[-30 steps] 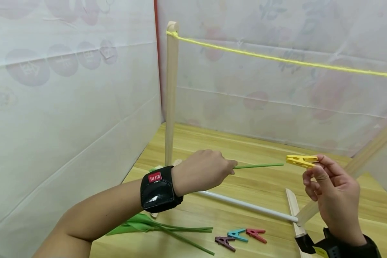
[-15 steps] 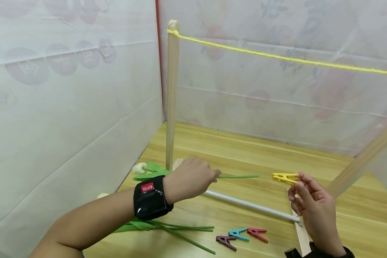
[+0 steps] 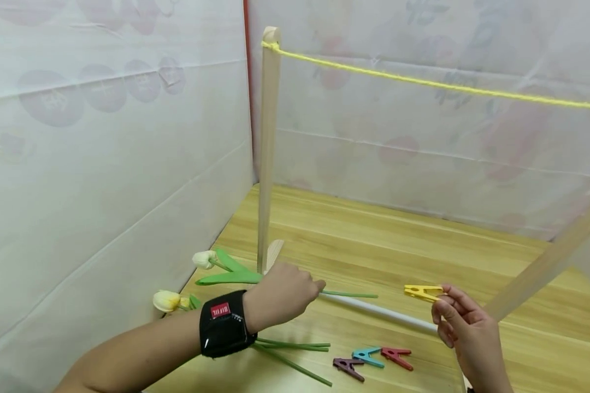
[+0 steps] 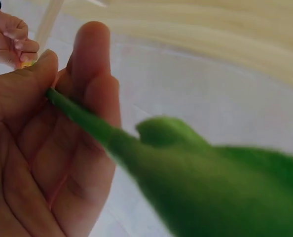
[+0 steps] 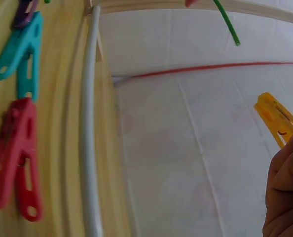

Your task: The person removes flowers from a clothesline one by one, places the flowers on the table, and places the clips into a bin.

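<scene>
My left hand [image 3: 285, 292] pinches the green stem of an artificial tulip [image 3: 346, 295], held low over the wooden table; its white bloom [image 3: 204, 259] and leaves stick out to the left. In the left wrist view the stem [image 4: 82, 116] runs between thumb and fingers [image 4: 90, 59]. My right hand [image 3: 459, 322] pinches a yellow clothespin [image 3: 423, 292] by its tail, to the right of the stem tip. The right wrist view shows that clothespin [image 5: 277, 118] above my fingers [image 5: 284, 197].
A yellow string [image 3: 423, 83] runs from a wooden post [image 3: 267, 147] across to the right. A white rod [image 3: 378, 312] lies on the table [image 3: 398, 240]. Purple [image 3: 346, 367], teal [image 3: 369, 357] and red [image 3: 397, 357] clothespins lie near the front. Another tulip [image 3: 167, 300] and loose stems lie at left. White sheets wall the area.
Both hands have dropped toward the table. The tulip stem moved down and left with my left hand; the yellow clothespin moved down and left with my right hand.
</scene>
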